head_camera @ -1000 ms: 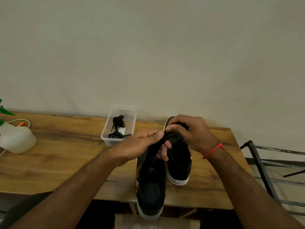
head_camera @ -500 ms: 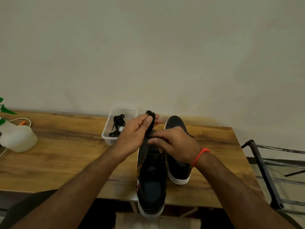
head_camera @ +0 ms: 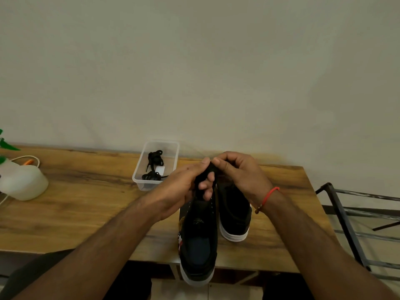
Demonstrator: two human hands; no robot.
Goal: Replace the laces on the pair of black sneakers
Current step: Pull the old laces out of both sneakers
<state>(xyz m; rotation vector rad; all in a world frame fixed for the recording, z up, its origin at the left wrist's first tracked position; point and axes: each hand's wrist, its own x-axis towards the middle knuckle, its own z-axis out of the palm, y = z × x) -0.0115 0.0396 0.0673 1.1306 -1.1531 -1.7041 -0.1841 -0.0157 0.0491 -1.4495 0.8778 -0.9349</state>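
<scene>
Left hand (head_camera: pixel 184 187) — fingers (head_camera: pixel 206 184) curled round a bunched black lace (head_camera: pixel 207 169), thumb pressed on top of it. Right hand (head_camera: pixel 240 176) — fingers pinching the same lace from the other side, its fingertips touching the left thumb; a red thread bracelet (head_camera: pixel 268 197) sat on that wrist.

Near sneaker (head_camera: pixel 198 245) — black with a white sole, directly below the left fingers, its heel end overhanging the front edge of the bench (head_camera: pixel 75 213). The lace ran down from the fingers toward this shoe's upper; how it was threaded could not be made out in the dark.

Second sneaker (head_camera: pixel 234 215) — same make, just beside the first, under the right hand and partly hidden by it, resting wholly on the bench.

Clear plastic tub (head_camera: pixel 155 163) — to the left of the fingers and slightly beyond them, near but apart. It held two bundles of black laces (head_camera: pixel 154 167) and a small white tag.

White spray bottle (head_camera: pixel 21 180) — well apart, far to the left of the fingers, green trigger at the frame edge.

Metal rack (head_camera: pixel 357 224) — off the bench, to the right of the right forearm.
</scene>
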